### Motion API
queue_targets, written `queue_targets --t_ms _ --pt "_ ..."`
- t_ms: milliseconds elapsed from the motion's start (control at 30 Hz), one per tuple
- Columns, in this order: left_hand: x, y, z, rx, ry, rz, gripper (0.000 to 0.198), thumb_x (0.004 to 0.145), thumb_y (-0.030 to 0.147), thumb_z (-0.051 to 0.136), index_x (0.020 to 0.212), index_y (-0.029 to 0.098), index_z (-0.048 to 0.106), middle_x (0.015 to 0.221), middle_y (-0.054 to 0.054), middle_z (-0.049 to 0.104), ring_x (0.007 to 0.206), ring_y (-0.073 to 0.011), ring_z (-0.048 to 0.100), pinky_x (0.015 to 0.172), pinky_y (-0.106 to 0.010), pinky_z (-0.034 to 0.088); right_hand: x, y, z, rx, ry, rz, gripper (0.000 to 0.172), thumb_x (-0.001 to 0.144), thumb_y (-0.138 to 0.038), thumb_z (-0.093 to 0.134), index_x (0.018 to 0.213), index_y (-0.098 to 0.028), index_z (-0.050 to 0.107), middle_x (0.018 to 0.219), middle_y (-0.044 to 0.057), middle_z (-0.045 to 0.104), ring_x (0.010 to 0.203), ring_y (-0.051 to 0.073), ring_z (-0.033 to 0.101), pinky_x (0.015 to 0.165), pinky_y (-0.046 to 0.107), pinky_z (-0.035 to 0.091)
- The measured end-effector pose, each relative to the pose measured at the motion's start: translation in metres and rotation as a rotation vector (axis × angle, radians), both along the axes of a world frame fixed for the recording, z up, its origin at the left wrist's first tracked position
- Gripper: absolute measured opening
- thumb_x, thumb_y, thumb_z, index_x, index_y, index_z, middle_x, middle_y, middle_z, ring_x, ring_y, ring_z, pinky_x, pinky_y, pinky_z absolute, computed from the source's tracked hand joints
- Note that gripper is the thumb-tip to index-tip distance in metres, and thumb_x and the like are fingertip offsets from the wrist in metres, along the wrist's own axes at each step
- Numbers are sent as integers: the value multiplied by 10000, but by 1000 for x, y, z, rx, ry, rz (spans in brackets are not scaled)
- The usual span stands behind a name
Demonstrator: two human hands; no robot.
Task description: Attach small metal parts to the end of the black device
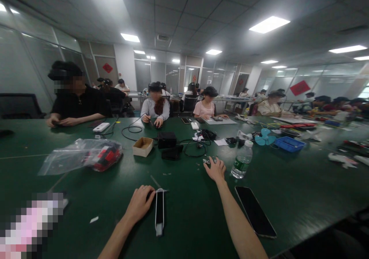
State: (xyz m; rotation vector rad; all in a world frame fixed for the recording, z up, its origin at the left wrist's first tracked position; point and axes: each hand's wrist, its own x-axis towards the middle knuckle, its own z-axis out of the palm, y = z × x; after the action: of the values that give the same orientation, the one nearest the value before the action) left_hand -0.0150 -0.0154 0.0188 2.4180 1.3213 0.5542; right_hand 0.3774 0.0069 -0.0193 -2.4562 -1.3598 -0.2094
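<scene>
My left hand (141, 201) rests on the green table with its fingers loosely bent and the thumb apart. Its fingertips are at the upper left edge of a narrow device with a white frame and dark middle (159, 209); whether they press on it I cannot tell. A grey block (159, 229) sits at the device's near end, and a thin clear strip lies beyond its far end. Farther forward, my right hand (215, 169) reaches out with fingers spread over small metallic-looking parts (205, 161), which it partly hides. Their kind is too small to make out.
A water bottle (242, 161) stands right of my right hand, with a black phone (255, 212) nearer. Beyond are an open small box (143, 147), black cases (167, 140), cables and a blue tray (290, 144). A plastic bag (83, 155) lies left. Several people sit opposite.
</scene>
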Motion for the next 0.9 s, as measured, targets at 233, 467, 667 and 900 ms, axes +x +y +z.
queue_targets --t_ms 233,467,667,900 --pt "-1 -2 2 -22 -10 -3 367 932 419 338 949 210 640 957 -72 658 901 -225 582 793 -363 425 -1 2 0 -84 18 -23 630 874 -674 256 1339 -321 491 1463 112 273 1320 343 235 1052 489 137" --pt "-1 -1 1 -13 -17 -10 361 935 407 333 933 210 636 943 -70 661 895 -227 581 790 -366 425 -6 -4 5 -76 26 -7 642 896 -630 253 1312 -231 534 1449 147 329 1332 347 238 1052 505 160" --pt "-1 -2 4 -31 -17 0 353 933 402 342 939 211 638 952 -74 665 904 -229 580 803 -370 426 -9 -12 1 -93 -44 74 628 924 -558 242 1314 -157 527 1505 109 285 1372 334 173 1069 508 165" --pt "-1 0 -1 -2 -13 -4 352 933 401 343 920 205 635 944 -71 663 902 -228 583 799 -364 420 -13 -22 2 -98 -17 109 638 923 -536 255 1345 -117 486 1503 118 300 1377 334 175 1077 516 162"
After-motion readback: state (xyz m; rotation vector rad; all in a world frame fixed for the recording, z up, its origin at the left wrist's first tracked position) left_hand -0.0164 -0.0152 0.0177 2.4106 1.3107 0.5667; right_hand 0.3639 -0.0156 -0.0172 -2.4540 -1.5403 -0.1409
